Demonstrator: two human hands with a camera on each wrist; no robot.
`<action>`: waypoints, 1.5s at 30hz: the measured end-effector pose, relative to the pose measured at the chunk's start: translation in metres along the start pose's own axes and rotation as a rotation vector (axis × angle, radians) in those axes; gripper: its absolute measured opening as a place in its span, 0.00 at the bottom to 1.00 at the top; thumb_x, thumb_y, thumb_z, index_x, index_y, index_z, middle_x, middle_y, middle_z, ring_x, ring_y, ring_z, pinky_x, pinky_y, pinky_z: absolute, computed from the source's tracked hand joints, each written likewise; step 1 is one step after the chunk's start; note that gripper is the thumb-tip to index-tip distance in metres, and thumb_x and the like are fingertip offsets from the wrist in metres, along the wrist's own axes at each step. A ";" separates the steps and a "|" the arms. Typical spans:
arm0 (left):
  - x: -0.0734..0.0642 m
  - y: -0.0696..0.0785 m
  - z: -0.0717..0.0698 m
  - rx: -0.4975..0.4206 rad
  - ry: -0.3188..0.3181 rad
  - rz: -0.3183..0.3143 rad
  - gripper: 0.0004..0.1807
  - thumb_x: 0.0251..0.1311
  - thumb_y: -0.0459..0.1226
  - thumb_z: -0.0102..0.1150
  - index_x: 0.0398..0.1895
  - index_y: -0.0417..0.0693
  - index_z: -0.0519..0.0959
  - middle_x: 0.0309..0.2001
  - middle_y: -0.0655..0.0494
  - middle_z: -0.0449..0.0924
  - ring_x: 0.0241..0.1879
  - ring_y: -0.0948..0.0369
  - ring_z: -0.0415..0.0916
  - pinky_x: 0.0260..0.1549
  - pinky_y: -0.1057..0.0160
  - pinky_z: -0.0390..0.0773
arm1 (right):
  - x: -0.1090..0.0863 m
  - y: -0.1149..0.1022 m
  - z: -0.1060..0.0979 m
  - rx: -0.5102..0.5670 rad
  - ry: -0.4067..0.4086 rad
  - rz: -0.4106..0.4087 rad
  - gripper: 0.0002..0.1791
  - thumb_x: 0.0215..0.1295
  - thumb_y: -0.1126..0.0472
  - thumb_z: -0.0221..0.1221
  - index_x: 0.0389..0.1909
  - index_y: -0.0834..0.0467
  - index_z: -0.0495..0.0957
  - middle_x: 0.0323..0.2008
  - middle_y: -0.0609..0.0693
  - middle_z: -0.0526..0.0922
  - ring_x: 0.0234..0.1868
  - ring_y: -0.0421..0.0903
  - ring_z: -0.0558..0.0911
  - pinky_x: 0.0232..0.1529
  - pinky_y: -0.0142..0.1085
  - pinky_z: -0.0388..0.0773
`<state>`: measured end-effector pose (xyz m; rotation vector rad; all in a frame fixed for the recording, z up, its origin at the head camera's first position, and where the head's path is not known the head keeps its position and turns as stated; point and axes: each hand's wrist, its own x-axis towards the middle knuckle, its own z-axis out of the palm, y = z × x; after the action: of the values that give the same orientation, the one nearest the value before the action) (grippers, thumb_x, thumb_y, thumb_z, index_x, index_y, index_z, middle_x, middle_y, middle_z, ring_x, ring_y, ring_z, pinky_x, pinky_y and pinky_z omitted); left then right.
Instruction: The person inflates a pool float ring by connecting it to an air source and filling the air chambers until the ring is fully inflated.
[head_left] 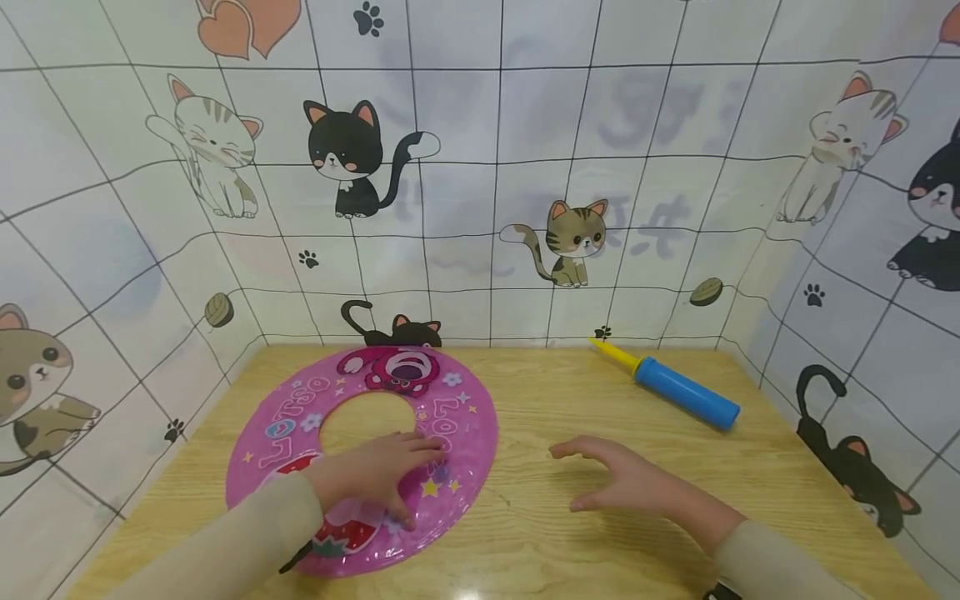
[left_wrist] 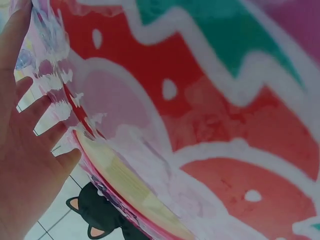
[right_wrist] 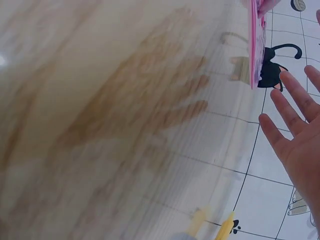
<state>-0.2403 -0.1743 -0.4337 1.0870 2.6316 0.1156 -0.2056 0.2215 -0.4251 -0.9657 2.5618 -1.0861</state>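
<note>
A flat pink swim ring (head_left: 468,408) with bear, strawberry and star prints lies on the left part of the table. My left hand (head_left: 378,473) rests on the ring's near right side, fingers spread across the shiny plastic. In the left wrist view the strawberry print of the swim ring (left_wrist: 210,125) fills most of the picture, with the left hand (left_wrist: 35,130) at its edge. Right of the ring, my right hand (head_left: 626,477) hovers over the table with thumb and fingers apart, holding nothing. Its spread fingers show in the right wrist view beside the tabletop (right_wrist: 125,125).
A blue hand pump (head_left: 686,392) with a yellow nozzle lies at the back right of the wooden table (head_left: 525,533). White tiled-pattern sheeting (head_left: 465,192) with cartoon cats stands behind the table and along both sides.
</note>
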 end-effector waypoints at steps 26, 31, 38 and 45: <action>0.049 0.038 0.002 -0.046 -0.035 0.148 0.55 0.40 0.65 0.71 0.75 0.69 0.56 0.75 0.68 0.49 0.74 0.52 0.45 0.66 0.44 0.58 | 0.019 -0.010 0.008 0.023 -0.098 -0.079 0.31 0.54 0.55 0.72 0.58 0.58 0.76 0.56 0.46 0.79 0.60 0.46 0.74 0.62 0.52 0.67; 0.058 0.046 0.000 -0.009 -0.023 0.174 0.56 0.40 0.65 0.70 0.75 0.67 0.57 0.75 0.67 0.50 0.74 0.52 0.45 0.67 0.46 0.56 | 0.022 -0.015 0.010 -0.013 -0.108 -0.053 0.32 0.53 0.52 0.72 0.59 0.53 0.76 0.57 0.42 0.78 0.61 0.46 0.73 0.63 0.51 0.67; 0.072 0.046 -0.004 0.131 -0.022 0.252 0.63 0.35 0.70 0.68 0.75 0.57 0.56 0.76 0.59 0.51 0.74 0.50 0.45 0.69 0.46 0.52 | 0.029 -0.011 0.015 -0.034 -0.133 -0.063 0.32 0.51 0.53 0.73 0.59 0.53 0.77 0.56 0.42 0.78 0.60 0.46 0.74 0.62 0.50 0.68; 0.088 0.042 -0.014 0.195 -0.054 0.267 0.67 0.30 0.71 0.70 0.77 0.60 0.53 0.77 0.58 0.44 0.75 0.48 0.40 0.67 0.41 0.51 | 0.042 -0.007 0.020 -0.016 -0.142 -0.095 0.30 0.50 0.58 0.73 0.57 0.56 0.78 0.55 0.43 0.80 0.58 0.44 0.75 0.61 0.49 0.70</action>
<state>-0.2747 -0.0822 -0.4327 1.4812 2.4771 -0.1163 -0.2263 0.1795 -0.4318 -1.1360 2.4371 -0.9832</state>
